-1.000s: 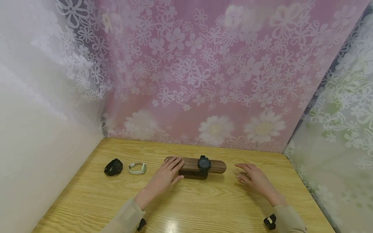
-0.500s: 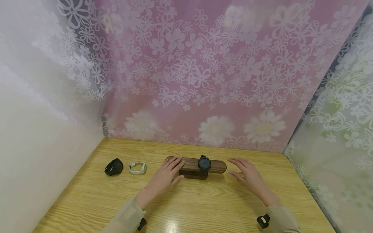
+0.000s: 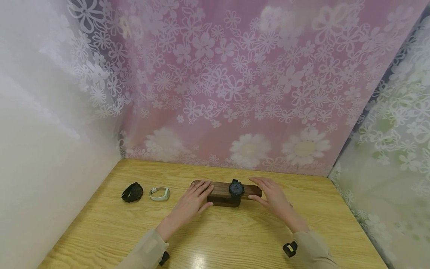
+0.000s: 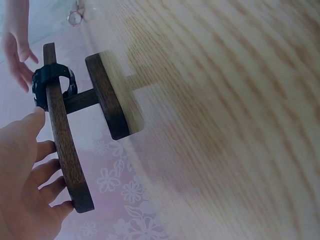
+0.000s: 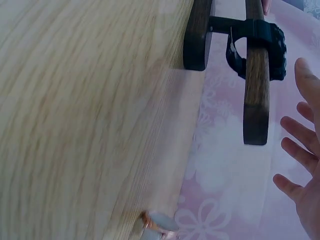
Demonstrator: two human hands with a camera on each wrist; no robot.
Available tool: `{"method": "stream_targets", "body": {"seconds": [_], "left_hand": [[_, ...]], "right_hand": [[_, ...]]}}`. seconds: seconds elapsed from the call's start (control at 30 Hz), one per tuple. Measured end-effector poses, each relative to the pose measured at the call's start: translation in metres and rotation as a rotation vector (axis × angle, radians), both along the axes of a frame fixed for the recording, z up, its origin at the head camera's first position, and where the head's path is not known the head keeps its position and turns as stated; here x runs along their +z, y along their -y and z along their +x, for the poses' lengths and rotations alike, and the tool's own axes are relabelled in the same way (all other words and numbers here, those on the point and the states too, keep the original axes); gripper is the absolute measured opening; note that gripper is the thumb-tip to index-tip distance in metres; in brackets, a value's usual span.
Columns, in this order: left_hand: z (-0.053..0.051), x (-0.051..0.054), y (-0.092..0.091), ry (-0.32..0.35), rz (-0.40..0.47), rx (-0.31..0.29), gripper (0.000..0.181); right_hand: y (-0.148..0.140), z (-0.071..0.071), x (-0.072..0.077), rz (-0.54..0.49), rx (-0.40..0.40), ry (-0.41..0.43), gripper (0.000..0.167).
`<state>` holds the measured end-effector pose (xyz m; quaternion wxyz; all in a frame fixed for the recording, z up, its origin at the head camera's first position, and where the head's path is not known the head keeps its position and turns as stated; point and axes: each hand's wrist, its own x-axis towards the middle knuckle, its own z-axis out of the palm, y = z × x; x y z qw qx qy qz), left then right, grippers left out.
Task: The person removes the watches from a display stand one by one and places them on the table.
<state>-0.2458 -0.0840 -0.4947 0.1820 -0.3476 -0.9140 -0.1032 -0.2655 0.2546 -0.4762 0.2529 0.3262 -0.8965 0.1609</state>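
A dark wooden T-shaped stand carries a black watch strapped round its top bar, right of the middle. My left hand rests on the bar's left part with fingers extended, thumb towards the front. Around the bar's right end hovers my right hand, fingers spread and apart from the wood in the right wrist view. A rose-gold watch lies on the table past the right end, mostly hidden by the right hand in the head view.
On the wooden table, a second black watch and a pale green watch lie left of the stand. Floral pink cloth hangs behind, with pale cloth at both sides.
My right hand has moved left, from beside the stand to around the bar's right end. My left hand has stayed on the bar.
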Motion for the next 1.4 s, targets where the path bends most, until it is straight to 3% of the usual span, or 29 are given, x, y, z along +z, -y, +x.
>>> {"method": "stream_targets", "body": {"seconds": [0.4,0.63,0.93,1.4], "left_hand": [[0.0,0.0,-0.001,0.016,0.017,0.004,0.059],[0.0,-0.001,-0.001,-0.003,-0.013,0.02,0.059],[-0.002,-0.005,0.0,-0.051,0.011,0.002,0.059],[-0.001,-0.004,0.0,-0.011,0.013,0.004,0.06]], "right_hand": [[0.032,-0.008,-0.002,0.04,0.015,0.081,0.081],[0.041,-0.007,-0.005,0.019,0.009,0.159,0.075],[0.039,-0.008,-0.006,-0.009,-0.01,0.204,0.072],[0.021,-0.005,-0.009,-0.047,-0.026,0.218,0.073]]}}
